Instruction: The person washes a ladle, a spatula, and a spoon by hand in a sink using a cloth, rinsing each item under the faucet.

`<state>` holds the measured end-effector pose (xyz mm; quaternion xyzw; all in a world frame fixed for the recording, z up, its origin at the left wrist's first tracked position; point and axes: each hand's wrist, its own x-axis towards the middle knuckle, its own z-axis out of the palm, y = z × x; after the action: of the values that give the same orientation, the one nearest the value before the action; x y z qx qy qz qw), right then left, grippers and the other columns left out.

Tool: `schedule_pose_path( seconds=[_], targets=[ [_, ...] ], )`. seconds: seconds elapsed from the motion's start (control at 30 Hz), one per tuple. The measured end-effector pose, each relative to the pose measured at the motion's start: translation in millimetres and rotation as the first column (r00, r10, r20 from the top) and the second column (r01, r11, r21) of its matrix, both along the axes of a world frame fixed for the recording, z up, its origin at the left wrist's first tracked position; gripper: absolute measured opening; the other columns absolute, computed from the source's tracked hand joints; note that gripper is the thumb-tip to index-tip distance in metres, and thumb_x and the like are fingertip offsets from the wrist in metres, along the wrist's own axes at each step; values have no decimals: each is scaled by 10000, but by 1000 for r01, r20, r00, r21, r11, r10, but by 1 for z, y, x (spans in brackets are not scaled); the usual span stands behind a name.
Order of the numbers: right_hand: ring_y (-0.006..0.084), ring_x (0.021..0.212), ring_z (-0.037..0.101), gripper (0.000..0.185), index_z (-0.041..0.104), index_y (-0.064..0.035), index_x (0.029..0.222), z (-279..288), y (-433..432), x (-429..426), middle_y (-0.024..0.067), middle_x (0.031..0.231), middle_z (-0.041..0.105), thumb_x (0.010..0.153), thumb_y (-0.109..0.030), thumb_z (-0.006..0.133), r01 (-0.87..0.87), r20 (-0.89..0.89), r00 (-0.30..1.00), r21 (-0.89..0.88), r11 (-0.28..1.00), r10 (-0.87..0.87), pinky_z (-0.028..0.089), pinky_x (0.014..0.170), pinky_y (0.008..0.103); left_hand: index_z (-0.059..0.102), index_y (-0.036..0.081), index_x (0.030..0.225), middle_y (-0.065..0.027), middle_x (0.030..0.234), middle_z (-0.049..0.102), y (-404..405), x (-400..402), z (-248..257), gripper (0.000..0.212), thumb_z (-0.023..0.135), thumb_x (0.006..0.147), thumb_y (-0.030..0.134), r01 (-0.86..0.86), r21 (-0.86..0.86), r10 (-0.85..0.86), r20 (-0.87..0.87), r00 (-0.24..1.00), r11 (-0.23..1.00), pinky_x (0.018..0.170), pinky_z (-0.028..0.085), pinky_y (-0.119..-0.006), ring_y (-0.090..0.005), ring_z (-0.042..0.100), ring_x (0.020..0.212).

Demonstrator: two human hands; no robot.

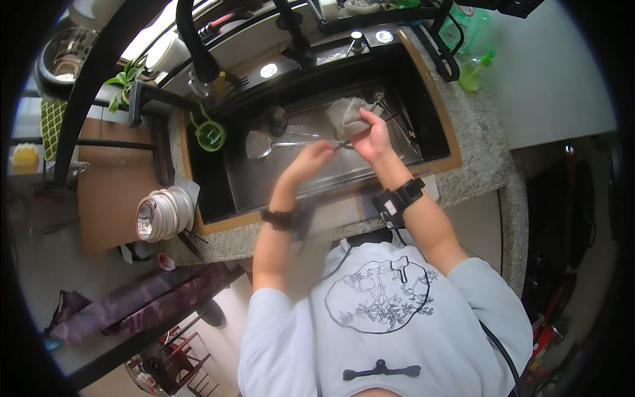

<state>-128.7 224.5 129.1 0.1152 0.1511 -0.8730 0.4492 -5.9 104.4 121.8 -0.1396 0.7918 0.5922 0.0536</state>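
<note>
Over a black sink (317, 198), my right hand (373, 141) grips a pale mesh dishcloth (345, 116). A thin dark stick-like utensil (342, 145) reaches from the cloth side to my left hand (313, 160), whose fingers are closed on its near end. Motion blurs that hand, and the utensil's exact kind is unclear. Below them on the sink's metal floor lie a spatula (259, 144) with a metal blade and a ladle (277, 119). Several long thin utensils (404, 124) lean along the right side of the basin.
A black faucet (300, 49) stands behind the sink. A green strainer cup (211, 135) hangs at the left wall. Stacked white bowls (166, 213) sit at the left front corner. A green spray bottle (474, 72) is on the granite counter (476, 134) at right.
</note>
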Motion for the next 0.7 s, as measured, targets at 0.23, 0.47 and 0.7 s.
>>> schedule_pose_path(
  seconds=[0.23, 0.47, 0.7],
  targets=[
    [221, 920, 472, 250, 455, 14, 983, 7, -17, 26, 106, 977, 506, 792, -132, 386, -41, -19, 999, 10, 999, 41, 350, 840, 337, 506, 9, 839, -1, 714, 503, -3, 31, 7, 146, 449, 765, 122, -119, -76, 115, -50, 992, 990, 586, 367, -202, -71, 414, 626],
    [206, 860, 483, 199, 462, -23, 944, 10, -22, 42, 89, 927, 507, 778, -125, 421, -74, -37, 997, 35, 997, 75, 374, 789, 329, 510, 8, 809, 5, 641, 457, -5, 47, 2, 156, 439, 772, 142, -184, -31, 183, -40, 982, 982, 542, 336, -201, -71, 396, 602],
    [203, 853, 487, 192, 467, -23, 933, 7, -17, 46, 87, 917, 509, 776, -122, 419, -76, -30, 997, 66, 995, 78, 380, 779, 328, 512, 5, 807, 16, 630, 441, -9, 51, 1, 188, 436, 785, 175, -260, 61, 262, -28, 965, 964, 530, 318, -196, -63, 386, 606]
  ],
)
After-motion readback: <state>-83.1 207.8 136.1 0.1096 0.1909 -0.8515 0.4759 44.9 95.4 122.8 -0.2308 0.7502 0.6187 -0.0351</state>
